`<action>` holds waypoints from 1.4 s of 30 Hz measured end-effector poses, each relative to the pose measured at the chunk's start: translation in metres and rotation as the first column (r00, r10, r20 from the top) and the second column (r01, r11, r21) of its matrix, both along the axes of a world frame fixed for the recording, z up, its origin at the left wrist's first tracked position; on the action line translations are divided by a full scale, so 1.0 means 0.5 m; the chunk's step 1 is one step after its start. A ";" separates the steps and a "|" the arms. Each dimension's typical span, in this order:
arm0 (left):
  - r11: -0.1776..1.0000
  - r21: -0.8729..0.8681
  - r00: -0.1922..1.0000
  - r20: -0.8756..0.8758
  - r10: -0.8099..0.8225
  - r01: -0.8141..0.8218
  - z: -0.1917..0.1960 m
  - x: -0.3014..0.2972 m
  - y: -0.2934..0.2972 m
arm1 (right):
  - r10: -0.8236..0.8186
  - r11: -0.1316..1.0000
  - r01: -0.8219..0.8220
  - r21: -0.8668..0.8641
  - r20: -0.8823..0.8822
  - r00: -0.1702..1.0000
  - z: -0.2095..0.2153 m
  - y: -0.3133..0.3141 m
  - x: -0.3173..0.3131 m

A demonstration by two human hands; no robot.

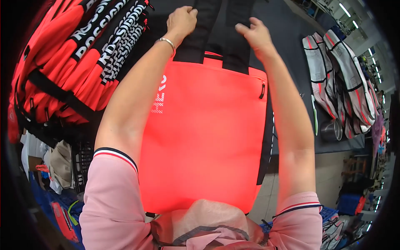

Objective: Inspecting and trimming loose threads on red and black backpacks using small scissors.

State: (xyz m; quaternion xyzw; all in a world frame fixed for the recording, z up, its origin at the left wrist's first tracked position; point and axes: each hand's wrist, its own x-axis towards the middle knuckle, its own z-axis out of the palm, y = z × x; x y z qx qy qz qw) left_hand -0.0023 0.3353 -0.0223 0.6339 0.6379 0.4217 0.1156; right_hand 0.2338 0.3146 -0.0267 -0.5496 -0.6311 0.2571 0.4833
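A bright coral-red backpack point(204, 137) with pale lettering lies in front of me, its lower end close to my body. Two wide black shoulder straps stretch away from its top, the left strap point(193, 46) and the right strap point(237, 46). Over the outer edge of the left strap is my left hand point(182, 21), fingers curled in; what they hold, if anything, is hidden. My right hand point(256, 36) hovers at the right strap's outer edge, thumb and forefinger apart. A black zip pull point(262, 89) hangs at the bag's upper right corner.
On the left stands a stack of similar red and black bags point(79, 62). Grey-white bags with red stripes point(346, 75) lie at the right of the dark table point(287, 46), beside a metal cup point(331, 130). A black crate point(81, 162) stands below left.
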 end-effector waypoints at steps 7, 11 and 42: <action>0.992 -0.011 0.952 -0.279 -0.124 0.126 -0.209 0.026 -0.061 | 0.050 0.999 -0.044 -0.027 0.694 0.718 -0.223 -0.052 -0.067; 0.976 0.149 0.982 -0.121 -0.143 0.160 -0.209 0.016 -0.069 | -0.005 1.000 0.013 -0.019 0.373 0.928 -0.158 -0.076 -0.069; 0.783 0.166 0.683 -0.615 -0.393 0.600 -0.197 0.172 -0.458 | -0.173 0.979 0.205 -0.012 0.490 0.855 -0.158 -0.362 0.113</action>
